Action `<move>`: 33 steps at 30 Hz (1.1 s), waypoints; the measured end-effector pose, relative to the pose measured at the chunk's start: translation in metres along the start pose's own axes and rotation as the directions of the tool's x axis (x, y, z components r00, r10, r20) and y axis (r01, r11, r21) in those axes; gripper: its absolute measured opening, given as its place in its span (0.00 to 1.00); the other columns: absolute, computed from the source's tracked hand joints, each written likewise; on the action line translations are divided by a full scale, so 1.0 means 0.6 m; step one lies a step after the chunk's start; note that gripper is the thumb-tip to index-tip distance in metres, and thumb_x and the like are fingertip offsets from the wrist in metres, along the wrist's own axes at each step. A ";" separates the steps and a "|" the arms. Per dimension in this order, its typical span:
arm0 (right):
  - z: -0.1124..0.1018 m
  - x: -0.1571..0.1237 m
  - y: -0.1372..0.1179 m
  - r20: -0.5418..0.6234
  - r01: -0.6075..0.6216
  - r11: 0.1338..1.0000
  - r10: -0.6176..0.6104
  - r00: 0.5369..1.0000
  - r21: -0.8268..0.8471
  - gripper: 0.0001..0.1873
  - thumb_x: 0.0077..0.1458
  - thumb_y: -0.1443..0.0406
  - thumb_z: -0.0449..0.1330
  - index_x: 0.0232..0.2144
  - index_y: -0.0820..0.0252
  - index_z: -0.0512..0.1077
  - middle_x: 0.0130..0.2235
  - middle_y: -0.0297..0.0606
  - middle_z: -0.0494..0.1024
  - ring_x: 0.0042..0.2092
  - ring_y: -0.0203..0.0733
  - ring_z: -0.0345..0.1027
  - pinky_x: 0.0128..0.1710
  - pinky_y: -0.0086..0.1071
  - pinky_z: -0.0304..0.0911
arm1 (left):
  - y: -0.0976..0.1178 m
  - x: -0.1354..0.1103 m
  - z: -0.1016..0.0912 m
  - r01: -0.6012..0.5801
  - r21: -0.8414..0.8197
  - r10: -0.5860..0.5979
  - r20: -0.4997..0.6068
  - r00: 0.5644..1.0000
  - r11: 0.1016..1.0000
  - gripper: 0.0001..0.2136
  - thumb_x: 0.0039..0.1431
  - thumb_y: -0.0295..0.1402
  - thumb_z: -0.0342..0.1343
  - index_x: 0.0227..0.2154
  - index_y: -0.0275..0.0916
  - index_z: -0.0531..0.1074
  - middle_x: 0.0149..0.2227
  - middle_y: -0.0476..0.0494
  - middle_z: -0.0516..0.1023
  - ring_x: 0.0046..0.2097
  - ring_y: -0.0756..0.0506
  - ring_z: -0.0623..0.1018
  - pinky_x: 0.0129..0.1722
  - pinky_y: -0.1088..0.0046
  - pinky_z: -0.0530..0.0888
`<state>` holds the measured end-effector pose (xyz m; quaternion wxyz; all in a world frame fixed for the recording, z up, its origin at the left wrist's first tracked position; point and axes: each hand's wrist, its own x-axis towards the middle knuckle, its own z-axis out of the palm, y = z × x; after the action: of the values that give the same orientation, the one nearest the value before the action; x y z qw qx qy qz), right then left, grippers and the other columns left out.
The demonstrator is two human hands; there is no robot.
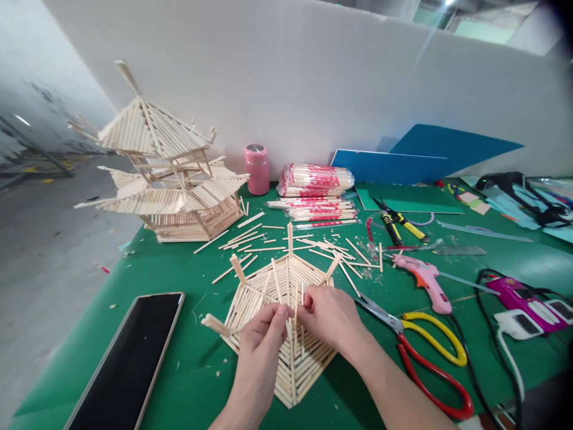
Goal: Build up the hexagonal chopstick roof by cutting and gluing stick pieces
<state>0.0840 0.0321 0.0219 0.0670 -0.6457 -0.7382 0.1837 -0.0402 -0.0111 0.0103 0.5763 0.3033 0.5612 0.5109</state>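
Starting at the left, a dark-screened phone [128, 364] lies flat on the green table [197, 382], and behind it stands a model tower [156, 202], two sloping roofs of pale sticks, one above the other, with a spike on top. Just to its right, a pink bottle [256, 173], upright against the pale board [286, 89]. Loose sticks [251, 220] lie scattered in front of that.

And here in the middle is the work: a web-like stick frame [292, 358], lying on the table at the near side, its rows of sticks ringing the centre, four short stubs rising from its edge. The left hand [262, 340] is over its left half, thumb and forefinger pressed together near the centre. The right hand [329, 313] comes in from the other side, fingers curled, fingertips bunched just beside the left ones. Thin sticks rise right by both sets of fingertips; what exactly is pinched, I cannot tell.

Beyond the hands, packets of chopsticks [316, 179] sit piled in clear wrap with red print. Moving right, blue sheets [389, 166] lean on the board, yellow-and-black pliers [400, 222] lie before them, then scissors [396, 323], blades parted, one handle yellow, one red. A pink glue gun [423, 278] lies behind those, and at far right, a purple power strip [514, 298].
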 end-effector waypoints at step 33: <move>0.012 -0.066 0.037 -0.102 0.146 0.499 -0.113 0.988 0.854 0.17 0.56 0.58 0.48 0.23 0.63 0.65 0.20 0.29 0.60 0.24 0.31 0.55 0.24 0.24 0.53 | -0.046 -0.009 0.029 0.403 -0.139 -0.282 0.513 0.811 0.905 0.14 0.39 0.38 0.64 0.18 0.34 0.67 0.12 0.51 0.70 0.12 0.58 0.62 0.13 0.85 0.53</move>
<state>0.1086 -0.0059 0.0126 0.4034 -0.4735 -0.5952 0.5087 -0.0158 -0.0201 -0.0099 0.8126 0.2413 0.3797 0.3704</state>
